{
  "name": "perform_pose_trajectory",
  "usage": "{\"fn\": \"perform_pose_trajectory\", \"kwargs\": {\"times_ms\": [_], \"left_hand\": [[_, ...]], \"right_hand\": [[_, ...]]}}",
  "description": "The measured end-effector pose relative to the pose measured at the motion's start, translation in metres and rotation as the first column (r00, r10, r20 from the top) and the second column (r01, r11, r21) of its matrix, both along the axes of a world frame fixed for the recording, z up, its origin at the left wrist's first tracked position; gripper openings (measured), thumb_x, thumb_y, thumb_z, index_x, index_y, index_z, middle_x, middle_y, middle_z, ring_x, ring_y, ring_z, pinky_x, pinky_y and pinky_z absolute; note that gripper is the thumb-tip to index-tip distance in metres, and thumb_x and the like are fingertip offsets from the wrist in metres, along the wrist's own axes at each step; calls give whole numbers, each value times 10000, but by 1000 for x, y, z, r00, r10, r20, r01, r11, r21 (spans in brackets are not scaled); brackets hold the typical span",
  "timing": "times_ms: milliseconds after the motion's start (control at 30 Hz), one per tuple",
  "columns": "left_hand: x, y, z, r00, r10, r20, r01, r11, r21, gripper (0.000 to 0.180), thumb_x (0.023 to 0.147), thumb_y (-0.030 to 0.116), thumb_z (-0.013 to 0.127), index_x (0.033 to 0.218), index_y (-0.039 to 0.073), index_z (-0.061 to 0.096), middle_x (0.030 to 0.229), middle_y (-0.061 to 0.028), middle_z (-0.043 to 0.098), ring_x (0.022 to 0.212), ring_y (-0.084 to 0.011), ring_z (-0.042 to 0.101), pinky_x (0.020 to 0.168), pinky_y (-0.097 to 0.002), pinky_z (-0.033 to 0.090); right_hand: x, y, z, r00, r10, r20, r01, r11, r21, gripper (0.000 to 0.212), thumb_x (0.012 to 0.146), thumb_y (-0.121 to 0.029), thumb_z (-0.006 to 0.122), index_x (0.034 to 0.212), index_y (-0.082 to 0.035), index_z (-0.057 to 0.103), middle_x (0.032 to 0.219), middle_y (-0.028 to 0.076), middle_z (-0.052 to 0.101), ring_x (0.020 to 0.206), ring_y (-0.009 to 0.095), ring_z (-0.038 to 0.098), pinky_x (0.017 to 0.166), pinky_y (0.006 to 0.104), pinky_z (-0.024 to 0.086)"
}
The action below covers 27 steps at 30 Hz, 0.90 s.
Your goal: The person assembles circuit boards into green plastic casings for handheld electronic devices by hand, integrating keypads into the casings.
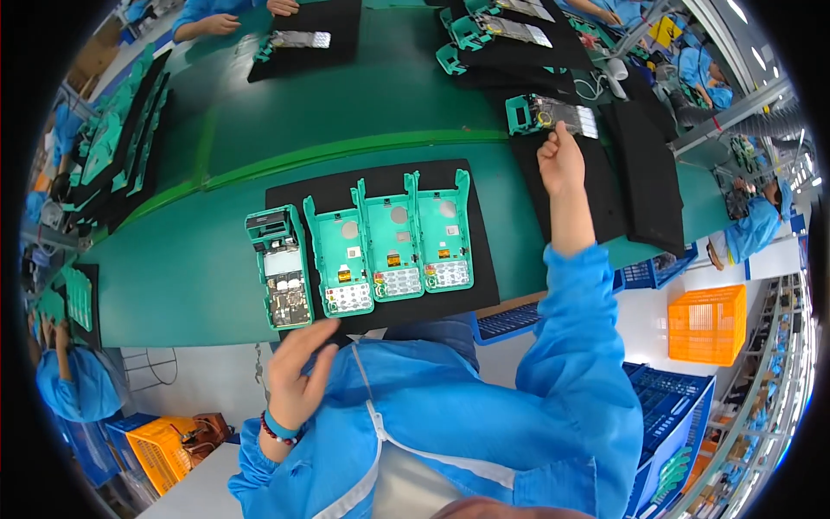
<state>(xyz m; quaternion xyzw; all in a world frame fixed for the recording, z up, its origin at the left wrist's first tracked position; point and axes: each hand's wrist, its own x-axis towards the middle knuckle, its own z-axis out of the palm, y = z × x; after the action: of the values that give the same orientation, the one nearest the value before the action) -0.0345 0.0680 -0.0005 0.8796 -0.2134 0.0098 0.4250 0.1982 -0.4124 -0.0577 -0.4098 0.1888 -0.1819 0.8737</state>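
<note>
My right hand (562,162) is closed, its fingertips at the near edge of a green device housing (521,114) with a circuit board and a silver keypad sheet. Whether it grips that part is hidden. Below the black mat (386,322), my left hand (298,376) has its fingers stretched out and holds nothing. Closest to it on the mat lies a green housing (288,294) fitted with a circuit board. Beside that, three open green housings (348,251), (393,242), (443,238) stand in a row, each with a silver keypad sheet at its near end.
Black foam sheets (644,173) lie at the right of the green table (173,285). Stacked mats with green housings (108,143) stand at the left. Across the table a co-worker's hands (220,23) are near another device. Blue crates (670,406) and an orange crate (706,324) stand lower right.
</note>
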Motion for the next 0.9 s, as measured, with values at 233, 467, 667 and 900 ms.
{"fn": "perform_pose_trajectory", "kwargs": {"times_ms": [233, 467, 667, 900], "left_hand": [[17, -52, 6, 513, -590, -624, -321, 542, -776, 796, 1055, 617, 300, 1613, 65, 173, 1492, -207, 475, 1365, -343, 497, 1112, -489, 419], [30, -80, 2, 662, -347, -664, -502, 453, -737, 537, 1117, 377, 334, 1534, 40, 311, 1422, -159, 529, 1200, -248, 618, 981, -385, 559], [23, -76, 2, 939, -145, -310, -64, 814, -577, 528, 1063, 126, 470, 1557, 23, 315, 1491, -154, 428, 1380, -251, 422, 1135, -352, 337], [18, -63, 2, 984, -113, -134, 52, 918, -393, 583, 1011, 121, 566, 1547, 29, 358, 1413, -197, 460, 1292, -331, 480, 1115, -387, 367]], "right_hand": [[-154, 169, 37, 872, 284, 399, 314, 303, -900, 110, 875, -32, 705, 969, -29, 762, 893, 125, 689, 778, 227, 665, 646, 329, 518], [-203, 202, 41, 842, 525, 121, 111, 50, -993, 397, 698, 14, 744, 1088, -61, 749, 1183, 125, 607, 1144, 349, 581, 979, 456, 481], [-200, 219, 70, 823, 561, 94, -185, 420, -888, 636, 817, -121, 763, 1391, -23, 508, 1464, 213, 466, 1456, 443, 335, 1168, 514, 294], [-196, 239, 49, 780, 606, 156, -208, 486, -849, 258, 863, -74, 724, 1095, -58, 612, 1380, 191, 548, 1428, 425, 390, 1160, 534, 303]]}}
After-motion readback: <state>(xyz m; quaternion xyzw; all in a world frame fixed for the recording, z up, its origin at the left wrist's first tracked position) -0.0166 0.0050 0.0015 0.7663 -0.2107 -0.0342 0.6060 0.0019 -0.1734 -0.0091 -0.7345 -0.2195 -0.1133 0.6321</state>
